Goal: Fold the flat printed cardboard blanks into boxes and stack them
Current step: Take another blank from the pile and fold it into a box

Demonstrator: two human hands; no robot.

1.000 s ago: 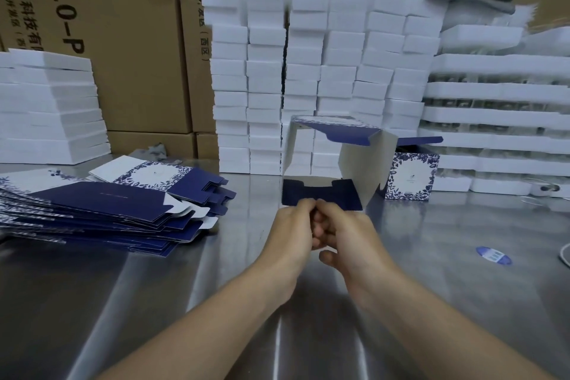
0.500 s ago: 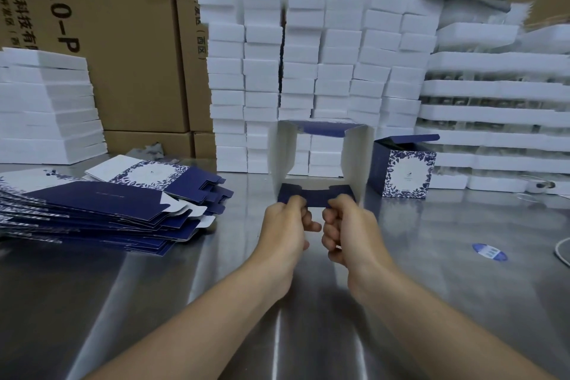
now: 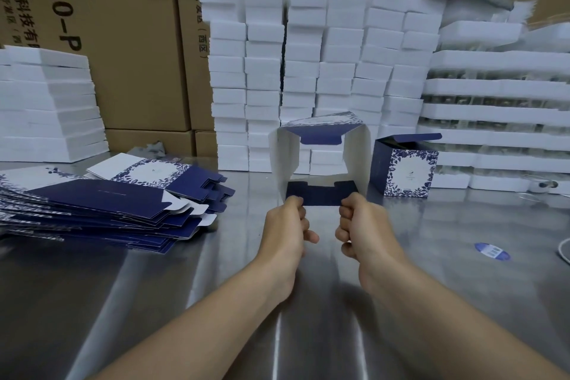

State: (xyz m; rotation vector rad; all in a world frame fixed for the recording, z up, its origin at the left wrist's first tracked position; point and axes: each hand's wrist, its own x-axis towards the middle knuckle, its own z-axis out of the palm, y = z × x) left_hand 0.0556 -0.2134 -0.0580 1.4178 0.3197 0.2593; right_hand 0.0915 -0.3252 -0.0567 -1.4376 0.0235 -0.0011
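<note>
A half-formed blue and white box (image 3: 357, 160) stands opened into a square tube above the steel table, its white inside facing me. My left hand (image 3: 288, 225) pinches the near left corner of its lower blue flap. My right hand (image 3: 361, 222) grips the near right corner of the same flap. A fan of flat printed blanks (image 3: 101, 203) lies at the left. One folded box (image 3: 404, 166) with its lid flap raised stands to the right of the tube.
Stacked white foam blocks (image 3: 324, 71) form a wall behind the work area, with more foam slabs (image 3: 46, 105) at the left and foam trays (image 3: 499, 114) at the right. Brown cartons (image 3: 123, 25) stand behind. A blue sticker (image 3: 492, 251) lies on the table (image 3: 154, 302).
The tube has squared up from a slanted shape. My hands have moved apart, from together at the flap's middle to its two near corners.
</note>
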